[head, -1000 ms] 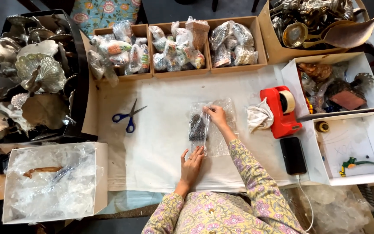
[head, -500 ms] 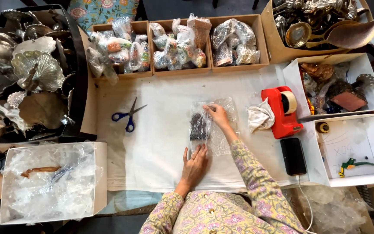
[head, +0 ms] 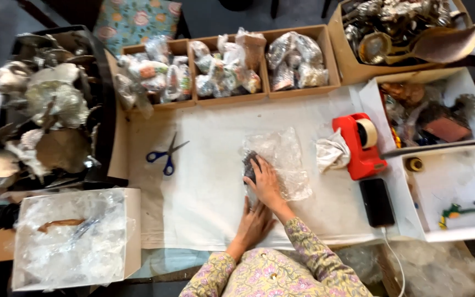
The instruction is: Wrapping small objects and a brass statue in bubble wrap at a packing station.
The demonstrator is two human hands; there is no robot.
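A sheet of clear bubble wrap [head: 284,159] lies on the white cloth [head: 204,192] in the middle of the table. A small dark object [head: 248,163] sits at its left edge. My right hand [head: 265,184] lies over that object and the wrap, fingers curled around the object's near side. Just below it, my left hand [head: 255,223] rests flat on the cloth with fingers together, its fingertips touching the wrap's near end. Both sleeves are floral.
Blue-handled scissors [head: 166,157] lie left of the wrap. To the right are crumpled white paper [head: 331,154], a red tape dispenser [head: 358,146] and a black phone [head: 376,202]. Cardboard trays [head: 259,99] of wrapped items line the back. White boxes stand at front left [head: 133,231] and right [head: 419,220].
My right hand has come down from the wrap's far edge onto the dark object. My left hand has shifted slightly right, closer under the right hand.
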